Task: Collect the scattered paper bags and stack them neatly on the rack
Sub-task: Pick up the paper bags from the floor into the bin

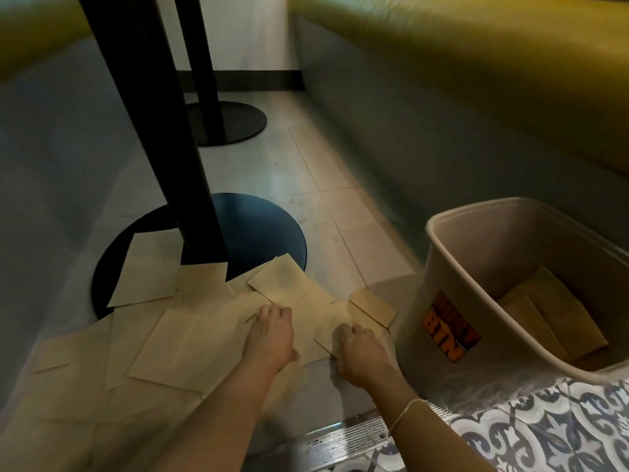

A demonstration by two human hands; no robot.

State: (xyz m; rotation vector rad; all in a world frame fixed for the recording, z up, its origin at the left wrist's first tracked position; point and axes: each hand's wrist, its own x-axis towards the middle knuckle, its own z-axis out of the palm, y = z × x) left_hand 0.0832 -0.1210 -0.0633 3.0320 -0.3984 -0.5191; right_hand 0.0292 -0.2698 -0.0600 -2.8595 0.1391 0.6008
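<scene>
Down on the floor (326,172), the bags (190,342) lay scattered flat, overlapping one another in a loose spread that ran from the lower left toward the bin (439,267). One bag (149,270) rested partly on the round dark base (258,229) of the near table post (160,131), and another bag (282,279) lay tilted just beside that base. A small bag (372,306) sat at the right end of the spread, close to the bin wall.

Our left hand (272,335) lay on the middle of the pile, its fingers (272,311) bent down onto the paper; we could not tell whether they pinched a bag or only pressed on it. Our right hand (360,352) was near it, to the right, with its fingers (350,332) curled over the edge of a bag (335,321), seemingly gripping it. A thin bracelet (406,408) circled the right wrist.

The bin stood just right of the hands, beige, with an orange label (449,332) on its side, and more bags (541,315) lay inside it on the bottom. A second post with its own base (235,124) stood farther back. Yellow-green seats (459,59) ran along the right side above a grey panel (425,148), and another seat (30,32) showed at the upper left. At the lower right we saw a patterned blue and white tile (544,430) edged by a metal strip (340,437).
</scene>
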